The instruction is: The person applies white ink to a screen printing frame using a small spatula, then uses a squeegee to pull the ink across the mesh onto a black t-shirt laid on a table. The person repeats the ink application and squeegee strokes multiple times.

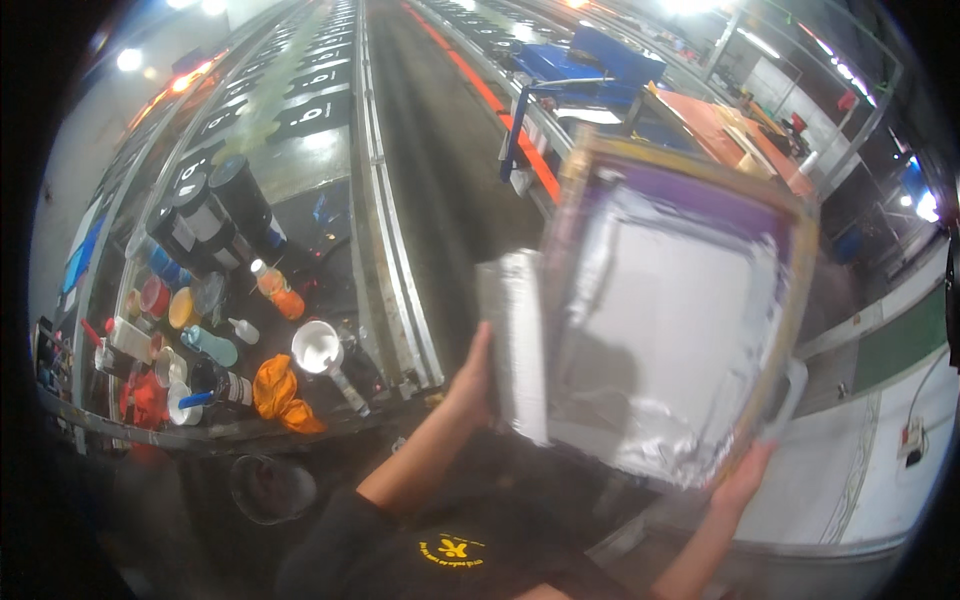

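My left hand (474, 378) is closed round a squeegee (520, 345), whose long blade is coated with white ink. To the right of it, my right hand (742, 476) grips the lower right corner of a screen printing frame (806, 270). The frame is lifted and tilted, with its inner side facing me. White ink (665, 330) is smeared over its mesh, and a purple band runs along the top. A pale handle-like piece (790, 392) sticks out by the frame's right side. Some of the fingers are hidden behind the held things, and the picture is slightly blurred.
At left, a long table carries rows of dark printed pieces (316, 112), black tubs (240, 200), bottles, an orange cloth (280, 392) and a white cup (317, 347). A metal rail (385, 230) edges it. Blue equipment (590, 68) stands at the far right table.
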Action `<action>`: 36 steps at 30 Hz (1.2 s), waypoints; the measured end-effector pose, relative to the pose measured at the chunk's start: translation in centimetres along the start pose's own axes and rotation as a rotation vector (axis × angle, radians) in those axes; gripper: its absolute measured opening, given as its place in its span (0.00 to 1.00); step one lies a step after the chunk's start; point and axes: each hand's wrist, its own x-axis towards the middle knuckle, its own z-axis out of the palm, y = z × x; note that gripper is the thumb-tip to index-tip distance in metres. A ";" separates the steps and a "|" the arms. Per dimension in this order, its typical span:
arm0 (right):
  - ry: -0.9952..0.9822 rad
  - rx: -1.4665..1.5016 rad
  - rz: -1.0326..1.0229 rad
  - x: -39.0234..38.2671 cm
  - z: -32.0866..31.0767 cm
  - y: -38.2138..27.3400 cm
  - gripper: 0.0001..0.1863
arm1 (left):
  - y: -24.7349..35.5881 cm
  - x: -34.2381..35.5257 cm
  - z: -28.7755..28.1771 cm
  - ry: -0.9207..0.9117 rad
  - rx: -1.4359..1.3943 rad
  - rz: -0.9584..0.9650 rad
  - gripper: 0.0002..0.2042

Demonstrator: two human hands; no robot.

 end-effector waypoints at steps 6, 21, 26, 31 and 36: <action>-0.346 0.005 0.172 21.4 17.8 4.8 0.33 | 7.0 6.3 -1.4 0.200 -0.202 0.372 0.43; -0.706 -0.013 0.402 54.2 59.5 21.4 0.32 | 32.7 28.2 -3.2 0.533 -0.313 0.852 0.35; -0.778 0.023 0.545 62.1 68.7 26.3 0.33 | 40.2 35.4 -6.4 0.508 -0.262 0.804 0.35; -0.804 0.072 0.566 72.8 79.5 32.0 0.34 | 50.7 47.0 -7.0 0.646 -0.254 0.839 0.37; -0.785 0.191 0.629 86.0 90.3 37.5 0.35 | 60.9 60.9 -3.7 0.652 -0.261 0.824 0.38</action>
